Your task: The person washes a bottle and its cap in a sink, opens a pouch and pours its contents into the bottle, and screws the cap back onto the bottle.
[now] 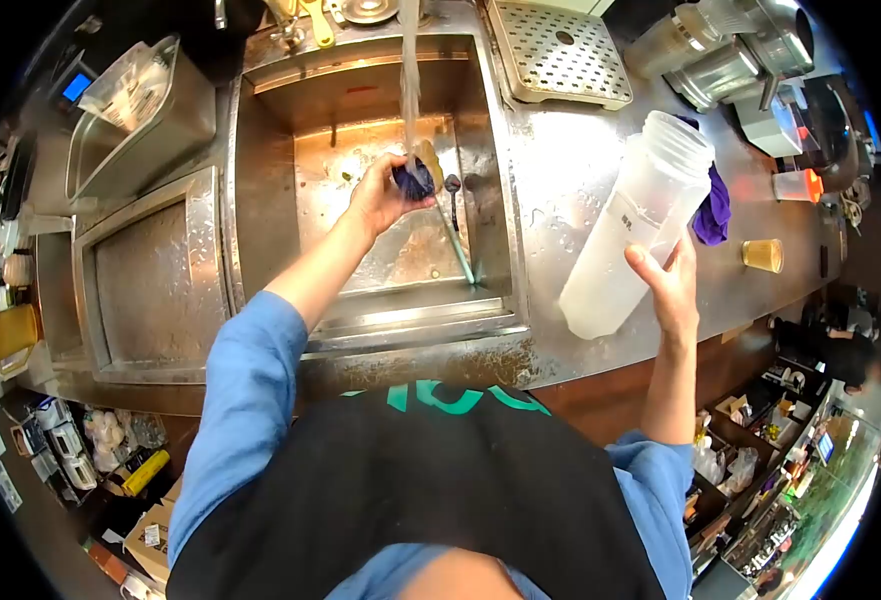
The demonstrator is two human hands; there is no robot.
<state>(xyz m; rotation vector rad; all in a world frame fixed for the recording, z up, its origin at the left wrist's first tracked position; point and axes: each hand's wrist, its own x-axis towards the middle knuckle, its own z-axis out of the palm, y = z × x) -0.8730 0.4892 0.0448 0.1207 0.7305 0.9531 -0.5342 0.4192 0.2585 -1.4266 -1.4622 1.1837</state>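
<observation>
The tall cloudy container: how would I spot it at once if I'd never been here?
Find the metal sink, then look at the counter to its right. The container is there, with the right hand on it. Its wide round mouth and small dark print mark it out, and it dwarfs the amber cup farther right.

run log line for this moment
left hand: holding dark purple item under running water, over sink | right hand: gripping frosted container | purple cloth: on counter
</observation>
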